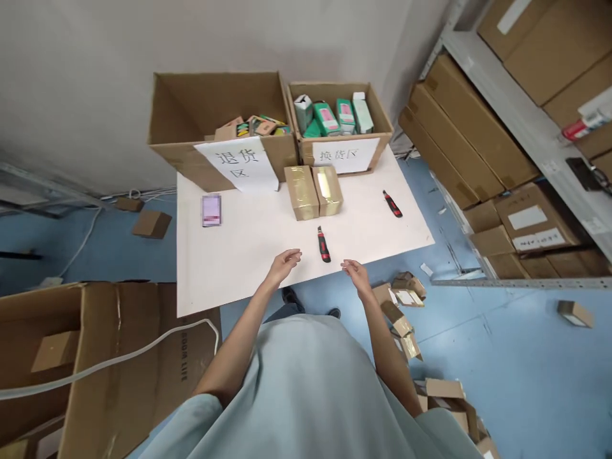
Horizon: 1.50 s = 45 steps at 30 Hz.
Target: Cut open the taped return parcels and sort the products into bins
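My left hand [285, 264] hovers over the front part of the white table [229, 268], holding nothing, its fingers partly curled and apart. My right hand [354, 273] is at the table's front edge, likewise without anything in it. Between the two hands lies a black and red box cutter [324, 245], touched by neither. Just beyond it, two small taped cardboard boxes [302, 193] stand side by side. A second box cutter [393, 204] rests at the right of the table.
At the back stand a large carton [182, 159] with small packs and a carton [375, 153] with green-white boxes, both with paper signs. A blurred purple item [211, 210] lies left. Shelving [521, 76] is on the right; discarded boxes [406, 293] litter the floor.
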Available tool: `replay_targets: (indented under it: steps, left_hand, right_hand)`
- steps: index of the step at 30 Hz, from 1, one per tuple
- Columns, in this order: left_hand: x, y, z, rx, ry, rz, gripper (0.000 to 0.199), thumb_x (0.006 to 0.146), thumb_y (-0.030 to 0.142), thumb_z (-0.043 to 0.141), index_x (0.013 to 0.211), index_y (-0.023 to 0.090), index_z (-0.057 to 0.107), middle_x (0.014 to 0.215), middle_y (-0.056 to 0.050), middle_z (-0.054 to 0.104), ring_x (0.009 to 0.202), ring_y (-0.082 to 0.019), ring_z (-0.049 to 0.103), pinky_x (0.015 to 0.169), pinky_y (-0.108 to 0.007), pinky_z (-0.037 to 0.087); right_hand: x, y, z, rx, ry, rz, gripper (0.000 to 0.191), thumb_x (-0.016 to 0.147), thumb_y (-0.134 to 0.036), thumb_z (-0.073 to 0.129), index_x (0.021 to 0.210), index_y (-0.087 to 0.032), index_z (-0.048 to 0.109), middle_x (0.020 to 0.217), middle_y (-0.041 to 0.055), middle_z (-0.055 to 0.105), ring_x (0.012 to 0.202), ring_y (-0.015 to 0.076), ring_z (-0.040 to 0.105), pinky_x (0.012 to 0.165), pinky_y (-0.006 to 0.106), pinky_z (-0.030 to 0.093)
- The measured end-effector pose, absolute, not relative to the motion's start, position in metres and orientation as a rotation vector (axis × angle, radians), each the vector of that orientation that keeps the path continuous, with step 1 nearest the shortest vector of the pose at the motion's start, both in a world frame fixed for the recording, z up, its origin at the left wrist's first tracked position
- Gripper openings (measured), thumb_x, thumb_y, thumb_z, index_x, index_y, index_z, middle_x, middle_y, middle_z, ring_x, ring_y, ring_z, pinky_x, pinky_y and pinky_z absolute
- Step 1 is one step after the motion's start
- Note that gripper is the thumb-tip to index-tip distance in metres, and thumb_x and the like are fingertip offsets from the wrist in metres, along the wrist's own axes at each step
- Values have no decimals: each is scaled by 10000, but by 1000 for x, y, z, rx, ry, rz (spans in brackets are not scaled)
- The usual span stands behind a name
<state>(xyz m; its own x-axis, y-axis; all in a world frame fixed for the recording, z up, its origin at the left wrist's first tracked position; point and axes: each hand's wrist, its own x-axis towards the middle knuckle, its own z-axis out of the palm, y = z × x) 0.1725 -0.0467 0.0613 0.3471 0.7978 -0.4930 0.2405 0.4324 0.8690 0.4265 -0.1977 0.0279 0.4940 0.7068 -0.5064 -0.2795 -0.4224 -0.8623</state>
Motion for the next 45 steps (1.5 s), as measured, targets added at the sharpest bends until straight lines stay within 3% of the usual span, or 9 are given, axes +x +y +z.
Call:
replay_targets:
  steps: [7,13,18,27,31,35,38,40,45]
  left_hand:
    - [90,16,71,1021,1263,613,684,691,677,893,1178,207,792,1344,-178,802,1227,-351,762,1127,-519,565]
    - [49,60,78,990,1310,664,700,687,661,894,1195,191,782,1353,-185,795,1213,-337,770,1133,-509,564]
    - [39,77,82,971,1332,702,674,713,654,891,1202,203,781,1347,-168,802,1212,-328,774,1135,-508,567]
    - [72,104,87,957,1420,706,630,773,596,855,1254,203,756,1382,-168,786,1258,-335,761,1170,-524,557]
    - [114,133,83,1075,1459,684,571,867,537,791,1323,198,734,1426,-178,757,1297,-335,739,1170,-534,565]
    - [165,163,78,1331,1493,719,682,926,472,760,1542,219,614,1662,-201,584,1430,-364,654,1168,-551,569]
    - [198,182,78,1649,1421,700,778,941,455,758,1650,241,518,1757,-177,480,1590,-372,502,1275,-565,476]
    - [214,189,81,1850,1363,632,764,947,422,749,1652,235,523,1716,-166,534,1623,-379,449,1359,-591,349]
    - [227,176,95,2014,1320,511,542,956,361,709,1482,234,682,1442,-147,694,1477,-417,552,1400,-672,149]
  right_hand:
    - [371,-85,38,-1685,-470,1237,469,773,-633,900,976,-223,798,1077,120,878,1062,303,821,1047,460,620]
    - [341,-16,42,-1638,-503,1271,388,888,-565,854,1046,-212,815,1184,138,874,1113,271,825,1077,420,615]
    - [346,39,43,-1621,-372,1362,365,1015,-566,759,1023,-205,812,1191,135,874,1085,243,836,1004,357,640]
    - [368,101,20,-1850,-252,1433,582,1010,-713,727,777,-182,766,878,141,858,762,185,797,690,253,604]
    - [367,78,5,-1852,-360,1397,598,990,-738,714,773,-184,776,888,132,862,774,184,796,680,246,586]
    - [376,47,-5,-1830,-469,1407,562,962,-723,722,790,-191,787,935,134,868,849,223,822,707,267,594]
    - [391,31,-9,-1804,-512,1413,544,899,-732,770,848,-191,788,969,132,868,873,246,825,724,287,600]
    - [402,22,-9,-1783,-522,1422,559,834,-748,818,908,-195,786,990,113,864,871,246,818,735,295,603]
    - [419,4,-6,-1758,-518,1405,588,775,-789,824,898,-219,746,957,44,840,958,235,793,807,299,616]
